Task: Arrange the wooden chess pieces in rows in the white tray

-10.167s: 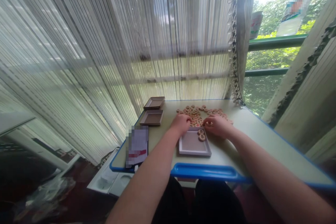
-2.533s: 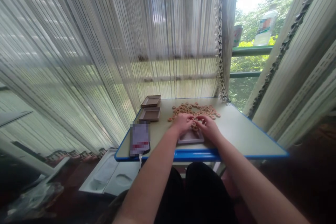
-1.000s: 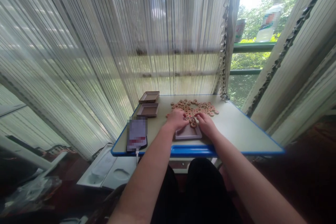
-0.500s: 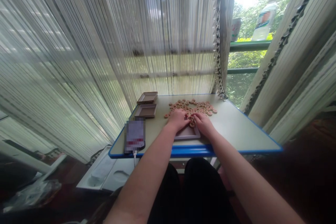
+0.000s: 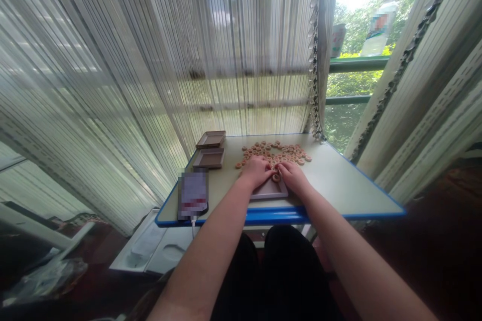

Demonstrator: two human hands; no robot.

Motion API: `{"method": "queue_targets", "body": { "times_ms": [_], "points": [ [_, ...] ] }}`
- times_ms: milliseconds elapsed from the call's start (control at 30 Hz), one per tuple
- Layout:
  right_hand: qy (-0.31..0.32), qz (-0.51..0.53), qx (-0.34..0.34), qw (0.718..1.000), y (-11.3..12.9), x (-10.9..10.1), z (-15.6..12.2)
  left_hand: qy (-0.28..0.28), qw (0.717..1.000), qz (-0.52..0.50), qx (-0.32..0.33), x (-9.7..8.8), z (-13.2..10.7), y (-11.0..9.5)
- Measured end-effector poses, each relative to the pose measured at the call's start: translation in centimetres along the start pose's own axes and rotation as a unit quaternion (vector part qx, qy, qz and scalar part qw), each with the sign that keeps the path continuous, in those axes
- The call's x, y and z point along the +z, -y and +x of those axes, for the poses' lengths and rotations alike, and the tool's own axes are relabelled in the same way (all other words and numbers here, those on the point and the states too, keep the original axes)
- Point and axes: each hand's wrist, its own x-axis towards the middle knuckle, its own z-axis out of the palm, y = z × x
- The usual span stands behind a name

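Small round tan pieces with darker centres (image 5: 289,149) lie in a loose spread across the middle of the table. In front of them is a shallow light-coloured tray (image 5: 269,191), partly covered by my hands. My left hand (image 5: 257,171) is over the tray's left side, its fingers curled together; what they hold is hidden. From the right, my right hand (image 5: 292,176) reaches in with thumb and fingers pinched, the fingertips close to the left hand's. One round piece (image 5: 276,178) shows right at the right fingertips, above the tray.
Two shallow brown trays (image 5: 209,158) stand at the table's back left. A phone (image 5: 193,194) with a white cable lies at the left edge. Blue edging (image 5: 276,215) runs round the table. Striped curtains (image 5: 241,50) hang behind; a bottle (image 5: 379,30) stands by the window.
Both hands stay over the tray, with only slight finger movement. The right fingers have shifted a little beside the round piece. The loose pieces and the other trays have not visibly moved.
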Motion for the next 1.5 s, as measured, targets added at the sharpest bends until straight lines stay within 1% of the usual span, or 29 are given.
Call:
{"method": "queue_targets", "body": {
  "times_ms": [333, 567, 800, 1000, 1133, 1233, 1367, 1500],
  "points": [
    [0.002, 0.002, 0.008, 1.000, -0.2, 0.0, 0.1, 0.000, 1.000, -0.010, 0.015, 0.0, 0.1, 0.3],
    [-0.015, 0.005, 0.016, 1.000, -0.4, 0.2, -0.1, 0.017, 1.000, -0.008, 0.001, 0.2, 0.1, 0.5],
    [-0.013, -0.007, 0.017, 1.000, -0.4, 0.2, -0.1, 0.011, 1.000, 0.001, 0.004, 0.4, 0.1, 0.7],
    [-0.014, -0.005, 0.014, 1.000, -0.5, 0.2, -0.1, -0.008, 1.000, -0.003, 0.011, 0.6, 0.1, 0.8],
    [-0.008, -0.010, 0.022, 1.000, -0.3, 0.1, -0.1, 0.002, 1.000, -0.017, 0.008, 0.7, 0.3, 1.0],
    [-0.014, -0.004, 0.029, 0.999, 0.0, 0.0, -0.3, -0.015, 0.999, -0.046, -0.005, 0.6, 0.4, 1.1],
    [-0.037, -0.005, 0.041, 0.998, 0.6, -0.3, -0.8, -0.046, 0.996, -0.072, -0.038, 0.2, 0.4, 1.1],
    [-0.039, -0.025, 0.034, 0.998, 1.1, -1.4, -0.2, -0.092, 0.990, -0.080, -0.074, 0.0, 0.4, 1.5]
  ]
}}
